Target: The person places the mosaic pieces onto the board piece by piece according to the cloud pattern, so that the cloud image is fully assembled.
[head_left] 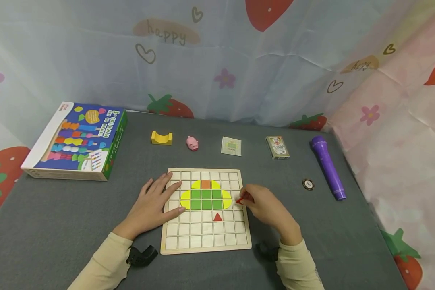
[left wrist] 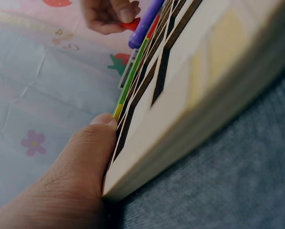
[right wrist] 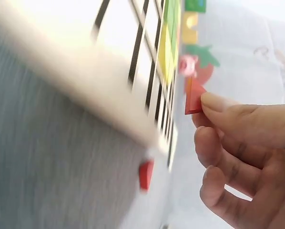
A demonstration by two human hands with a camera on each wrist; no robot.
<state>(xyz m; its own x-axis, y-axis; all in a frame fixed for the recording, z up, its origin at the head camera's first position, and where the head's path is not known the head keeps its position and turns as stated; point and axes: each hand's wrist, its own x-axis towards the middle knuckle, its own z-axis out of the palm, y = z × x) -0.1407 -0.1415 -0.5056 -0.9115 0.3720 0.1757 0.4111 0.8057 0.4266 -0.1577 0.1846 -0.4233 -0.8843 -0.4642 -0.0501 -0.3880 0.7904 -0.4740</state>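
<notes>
A wooden grid board (head_left: 206, 251) lies on the grey table in front of me. My left hand (head_left: 150, 209) rests spread over its left edge, the thumb (left wrist: 87, 152) lying along the grid in the left wrist view. Above the board's right side, my right hand (head_left: 270, 207) pinches a small red triangular tile (right wrist: 193, 98) between thumb and finger. Green square tiles (head_left: 206, 199) fill the middle, with yellow rounded tiles (head_left: 185, 200) at the corners and an orange square (head_left: 206, 184) on top. Below them sits one red triangle (head_left: 217, 217) in a cell.
Another red piece (right wrist: 146, 175) lies beside the board. Behind stand a game box (head_left: 81, 139), yellow block (head_left: 162, 138), pink pig figure (head_left: 192, 143), pattern card (head_left: 231, 146) and playing-card box (head_left: 277, 147). A round chip (head_left: 308, 184) and purple flashlight (head_left: 328, 167) lie to the right.
</notes>
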